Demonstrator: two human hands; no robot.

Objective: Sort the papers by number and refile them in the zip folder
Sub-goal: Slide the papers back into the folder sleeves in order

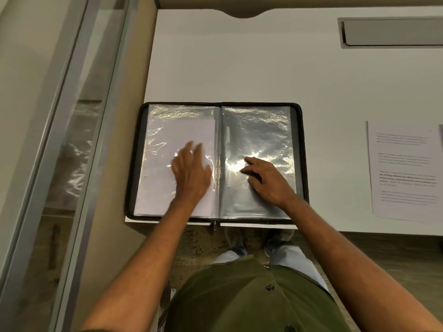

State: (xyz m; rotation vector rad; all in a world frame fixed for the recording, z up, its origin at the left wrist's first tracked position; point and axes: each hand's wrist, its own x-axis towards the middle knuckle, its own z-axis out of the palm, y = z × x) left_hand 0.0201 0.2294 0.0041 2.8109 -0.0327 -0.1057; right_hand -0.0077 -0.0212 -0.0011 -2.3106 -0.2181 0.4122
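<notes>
Olive shirt [251, 298] with dark buttons filled the near edge, both bare forearms reaching out from it over the worktop [239, 63]. At the worktop's near left corner the black zip folder [302, 149] lay open flat, its zip pull [214, 225] hanging off the near edge. Flat on the left sleeve, over a white sheet [158, 149] inside it, lay the left hand [190, 171], fingers straight and spread. On the glare-washed right sleeve rested the right hand [266, 179], fingers loosely curled, holding nothing. Well apart to the right lay a printed paper [405, 171], its text too blurred to read, with another sheet's edge cut off at the frame. A recessed grey slot [393, 32] sat far right; a glass partition [72, 140] ran along the left.
</notes>
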